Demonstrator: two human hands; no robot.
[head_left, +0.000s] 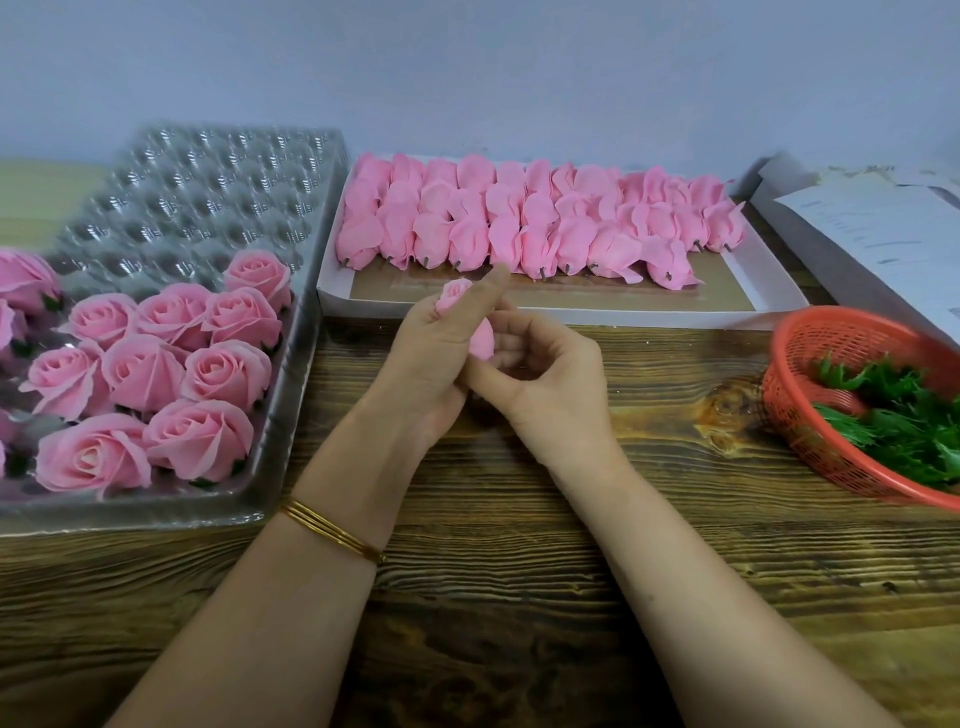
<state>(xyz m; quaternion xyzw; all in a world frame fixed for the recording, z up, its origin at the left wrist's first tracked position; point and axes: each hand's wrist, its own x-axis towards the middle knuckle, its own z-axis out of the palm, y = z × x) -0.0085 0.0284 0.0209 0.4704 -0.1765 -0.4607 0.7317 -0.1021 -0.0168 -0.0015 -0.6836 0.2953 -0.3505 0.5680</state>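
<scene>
- Centre of frame, just in front of the box: your left hand (431, 358) pinches a small pink soft-petalled rose bud (453, 294) near its tip. Thumb and fingers are curled round it and the index finger is raised. You hold it up off the table, likely so you can turn it and watch the petal wrap.
- Your right hand (550, 374) is curled as well. Its fingers close on the lower pink petal of the same bud and touch the left hand. This reads as shaping or wrapping; the two-hand hold probably keeps the petals from springing open.
- Upper centre: a white shallow cardboard box (332, 299) holds rows of pink loose-petalled flower heads (519, 223), stubs pointing toward you. Probably stock, set close for a short reach.
- Left of frame: a clear plastic blister tray (208, 197) with finished pink roses (208, 374) seated in its near cups. Each cup keeps a bloom upright and uncrushed.
- Right edge: an orange-red plastic mesh basket (795, 364) holds green leaf pieces (893, 410). It sits on your right hand's side, so these are likely the next part to go on.
- Upper right: white printed papers (883, 228), apart from the work.
- Everything rests on a dark wood-grain table (519, 597).
</scene>
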